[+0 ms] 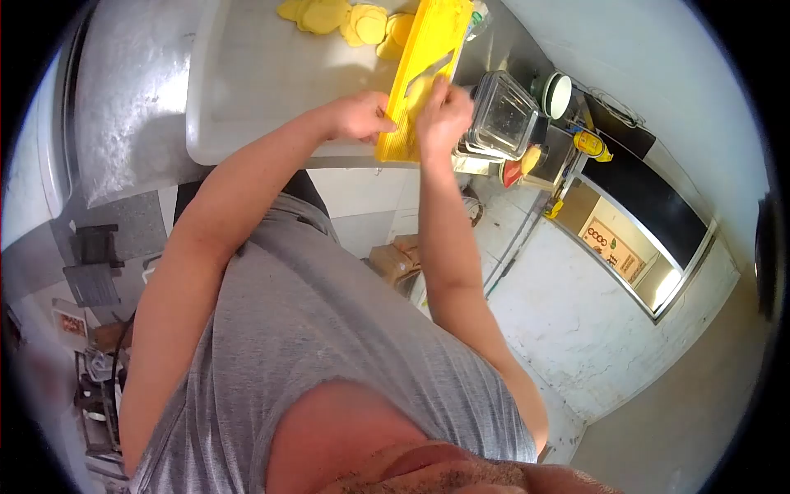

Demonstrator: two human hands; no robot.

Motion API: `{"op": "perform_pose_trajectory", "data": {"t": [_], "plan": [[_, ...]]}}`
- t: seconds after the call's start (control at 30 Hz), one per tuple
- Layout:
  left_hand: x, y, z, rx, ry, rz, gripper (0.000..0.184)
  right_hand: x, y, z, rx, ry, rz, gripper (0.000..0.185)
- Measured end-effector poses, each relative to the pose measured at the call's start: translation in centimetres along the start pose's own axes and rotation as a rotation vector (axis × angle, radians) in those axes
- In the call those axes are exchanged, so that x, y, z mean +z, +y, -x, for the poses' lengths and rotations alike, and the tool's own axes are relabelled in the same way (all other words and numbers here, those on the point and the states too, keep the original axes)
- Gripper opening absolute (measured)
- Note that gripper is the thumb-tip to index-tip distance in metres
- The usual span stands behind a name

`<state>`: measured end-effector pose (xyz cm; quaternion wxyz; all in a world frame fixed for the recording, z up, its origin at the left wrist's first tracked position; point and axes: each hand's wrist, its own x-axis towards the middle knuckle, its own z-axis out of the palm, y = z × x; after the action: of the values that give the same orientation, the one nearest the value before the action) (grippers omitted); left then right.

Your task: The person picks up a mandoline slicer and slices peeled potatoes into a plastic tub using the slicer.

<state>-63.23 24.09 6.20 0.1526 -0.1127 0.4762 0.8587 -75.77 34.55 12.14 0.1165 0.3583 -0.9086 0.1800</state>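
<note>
A yellow mandoline slicer (448,37) with a slanted metal blade stands tilted over a white tray (247,90). My left hand (362,117) is closed on the slicer's left edge near its lower end. My right hand (444,119) is on the slicer's face just below the blade, fingers closed around a pale yellow potato (420,86) that they mostly hide. Thin potato slices (362,25) lie overlapping in the tray, close to the slicer's upper left side.
Clear rectangular containers (504,115) are stacked right of my right hand. Beyond them are a white round bowl (558,95) and a yellow packet (592,146). A cardboard box (395,259) sits lower down behind my body. At right, a framed opening (629,239) is in the wall.
</note>
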Motion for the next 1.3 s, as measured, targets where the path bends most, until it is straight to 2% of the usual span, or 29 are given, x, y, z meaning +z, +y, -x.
{"op": "perform_pose_trajectory", "data": {"t": [0.03, 0.1, 0.17, 0.27, 0.37, 0.4, 0.43, 0.5, 0.53, 0.63, 0.73, 0.83, 0.93, 1.0, 1.3], "plan": [[-0.1, 0.0, -0.1, 0.004, -0.002, 0.003, 0.028, 0.9, 0.1, -2.0, 0.007, -0.013, 0.015, 0.028], [-0.1, 0.1, 0.1, -0.007, -0.004, 0.012, 0.029, 3.6, 0.9, -6.4, -0.111, 0.077, 0.000, 0.039], [0.0, 0.1, -0.1, -0.009, -0.004, 0.003, 0.028, 4.9, 0.5, -10.8, -0.025, -0.002, -0.032, 0.049], [0.1, -0.4, -0.2, -0.020, 0.013, -0.019, 0.026, 7.4, 1.4, -14.5, -0.133, 0.048, 0.095, 0.047], [-0.1, -0.1, -0.3, -0.021, 0.011, 0.007, 0.023, 6.3, 2.4, -11.4, -0.062, 0.086, -0.015, 0.050], [-0.3, -0.1, -0.4, -0.007, 0.006, 0.022, 0.023, 2.9, -0.4, -9.0, 0.008, -0.065, -0.050, 0.050], [0.1, -0.3, -0.3, 0.002, -0.007, 0.044, 0.022, 2.3, 0.2, -6.5, 0.041, -0.042, -0.048, 0.048], [0.2, -1.1, -0.9, 0.005, -0.024, 0.027, 0.022, 0.7, 1.2, -1.5, -0.028, 0.014, -0.049, 0.042], [-0.2, -1.3, -1.2, 0.011, -0.024, 0.010, 0.022, -0.4, 0.9, 0.8, 0.059, -0.038, -0.089, 0.029], [-0.4, -1.3, -1.5, -0.012, -0.082, 0.052, 0.021, -2.2, 0.8, 5.3, 0.068, 0.014, -0.042, 0.024], [0.3, -0.7, -0.7, 0.009, 0.006, 0.106, 0.019, -2.6, 0.6, 5.9, 0.105, 0.001, -0.073, 0.021], [-0.1, -1.0, -1.0, -0.008, -0.055, 0.132, 0.019, -3.4, 0.8, 5.7, 0.107, -0.066, -0.132, 0.016], [0.0, -1.2, -1.0, -0.011, -0.018, 0.094, 0.020, -4.0, 1.3, 6.1, -0.163, -0.041, -0.157, 0.013], [-0.2, -1.3, -1.2, 0.003, -0.030, 0.104, 0.021, -3.7, 1.8, 6.5, -0.187, -0.061, -0.151, 0.014], [0.0, -0.9, -1.0, -0.030, -0.028, 0.071, 0.023, -3.5, 1.9, 6.4, -0.147, -0.041, -0.231, 0.016]]}}
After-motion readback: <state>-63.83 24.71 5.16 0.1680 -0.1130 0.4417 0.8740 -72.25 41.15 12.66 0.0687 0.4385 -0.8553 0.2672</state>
